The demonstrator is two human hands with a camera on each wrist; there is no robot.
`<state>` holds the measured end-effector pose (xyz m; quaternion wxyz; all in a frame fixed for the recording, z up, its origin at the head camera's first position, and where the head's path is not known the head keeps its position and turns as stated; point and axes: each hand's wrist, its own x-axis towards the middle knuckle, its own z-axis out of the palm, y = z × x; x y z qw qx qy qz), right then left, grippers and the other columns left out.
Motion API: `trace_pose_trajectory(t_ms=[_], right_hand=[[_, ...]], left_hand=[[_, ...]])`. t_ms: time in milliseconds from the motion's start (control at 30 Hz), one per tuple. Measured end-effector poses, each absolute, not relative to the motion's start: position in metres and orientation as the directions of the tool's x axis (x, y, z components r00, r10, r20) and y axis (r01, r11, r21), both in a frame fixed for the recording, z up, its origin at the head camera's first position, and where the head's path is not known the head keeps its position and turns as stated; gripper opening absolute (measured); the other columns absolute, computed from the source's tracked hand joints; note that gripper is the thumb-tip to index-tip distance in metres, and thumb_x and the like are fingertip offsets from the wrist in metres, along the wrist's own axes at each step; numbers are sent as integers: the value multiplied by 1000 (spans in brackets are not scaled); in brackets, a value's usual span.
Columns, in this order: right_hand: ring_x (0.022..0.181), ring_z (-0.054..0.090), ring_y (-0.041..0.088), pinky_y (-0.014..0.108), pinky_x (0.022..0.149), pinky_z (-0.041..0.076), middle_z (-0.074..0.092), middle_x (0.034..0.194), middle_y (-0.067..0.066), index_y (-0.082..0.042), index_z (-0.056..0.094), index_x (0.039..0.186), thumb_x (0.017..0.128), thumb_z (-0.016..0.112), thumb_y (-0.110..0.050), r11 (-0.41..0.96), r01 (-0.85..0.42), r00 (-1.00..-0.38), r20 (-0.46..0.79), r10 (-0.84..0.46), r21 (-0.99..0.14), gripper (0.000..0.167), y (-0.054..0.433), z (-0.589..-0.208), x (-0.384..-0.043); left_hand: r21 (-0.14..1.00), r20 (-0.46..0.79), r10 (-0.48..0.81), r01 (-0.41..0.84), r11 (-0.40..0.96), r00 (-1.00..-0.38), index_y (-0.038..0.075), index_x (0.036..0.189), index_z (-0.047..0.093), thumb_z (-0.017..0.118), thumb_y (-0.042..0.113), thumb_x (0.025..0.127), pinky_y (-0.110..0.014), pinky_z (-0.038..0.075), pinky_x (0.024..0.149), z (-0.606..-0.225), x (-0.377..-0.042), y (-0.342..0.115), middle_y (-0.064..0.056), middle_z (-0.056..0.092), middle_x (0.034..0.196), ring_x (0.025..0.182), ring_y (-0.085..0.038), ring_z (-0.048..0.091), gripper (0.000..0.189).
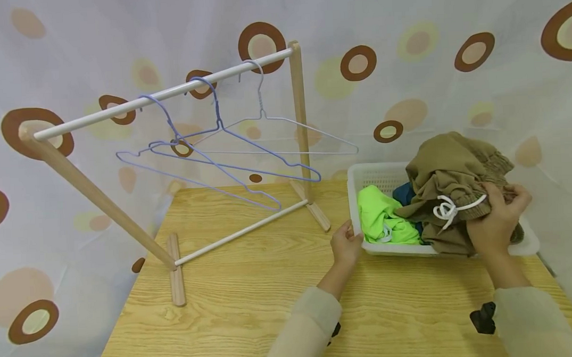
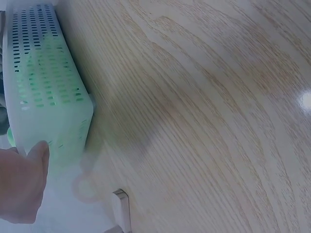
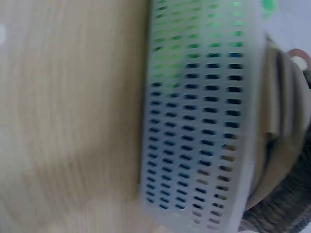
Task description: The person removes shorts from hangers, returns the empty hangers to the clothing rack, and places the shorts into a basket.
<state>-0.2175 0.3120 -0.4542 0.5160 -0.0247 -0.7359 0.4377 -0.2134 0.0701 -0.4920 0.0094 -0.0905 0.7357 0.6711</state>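
My right hand (image 1: 496, 225) grips brown drawstring pants (image 1: 453, 155) near the elastic waistband, where a white cord is tied in a bow. The pants are bunched over the right part of a white plastic basket (image 1: 399, 249). At the basket's front left corner, my left hand (image 1: 345, 245) pinches the rim. The left wrist view shows that hand's thumb (image 2: 40, 153) on the outer wall. A bright green garment (image 1: 381, 217) lies in the left of the basket, with dark blue cloth (image 1: 404, 193) beside it. My right hand is out of sight in the right wrist view.
A wooden rack with a white top bar (image 1: 167, 93) stands to the left. Two blue hangers and a pale hanger (image 1: 283, 119) hang from it, bare. Everything stands on a wood-grain table (image 1: 225, 314), with a patterned curtain (image 1: 355, 15) behind.
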Motion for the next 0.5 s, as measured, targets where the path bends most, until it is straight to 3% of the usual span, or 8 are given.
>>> trace_pose_trajectory(t_ms=[33, 67, 133, 200, 333, 500], right_hand=[[104, 35, 14, 31, 91, 31, 40, 112, 1, 14, 58, 94, 82, 61, 1, 733, -356, -465, 790, 399, -580, 18, 313, -460, -216], [108, 38, 23, 38, 94, 34, 44, 116, 11, 14, 58, 95, 81, 61, 4, 749, -357, -511, 788, 344, -558, 17, 315, -464, -215], [108, 41, 43, 54, 91, 36, 45, 122, 28, 14, 56, 96, 77, 61, 10, 778, -340, -600, 759, 253, -528, 21, 317, -469, -213], [109, 37, 56, 65, 87, 31, 40, 126, 37, 14, 55, 100, 70, 61, 15, 817, -311, -675, 718, 169, -485, 30, 318, -473, -211], [99, 39, 56, 64, 74, 30, 45, 121, 35, 12, 52, 107, 63, 52, 17, 883, -229, -815, 576, 55, -409, 44, 320, -474, -211], [95, 36, 62, 70, 68, 32, 41, 125, 34, 10, 45, 119, 72, 50, 9, 921, -77, -958, 285, 38, -381, 47, 324, -471, -212]], left_hand=[[985, -143, -117, -152, 78, -983, -3, 125, 54, 64, -3, 83, -29, 56, 81, -492, -213, 70, -23, 60, 115, 102, -30, 62, 44], [985, -148, -114, -157, 76, -982, -3, 126, 54, 63, -3, 83, -29, 56, 80, -492, -213, 70, -23, 60, 114, 101, -29, 63, 44], [984, -150, -108, -159, 76, -983, -4, 126, 53, 63, -3, 83, -29, 56, 79, -491, -213, 70, -23, 61, 111, 99, -28, 64, 44], [985, -151, -102, -159, 74, -983, -4, 126, 53, 63, -2, 83, -28, 56, 77, -491, -213, 70, -22, 63, 107, 96, -26, 65, 44], [985, -150, -99, -157, 71, -984, -5, 126, 52, 63, -2, 84, -27, 56, 75, -492, -213, 69, -22, 65, 102, 92, -25, 66, 44], [985, -138, -109, -148, 89, -984, -4, 125, 54, 64, -1, 84, -26, 56, 74, -495, -213, 69, -18, 66, 98, 90, -22, 65, 42]])
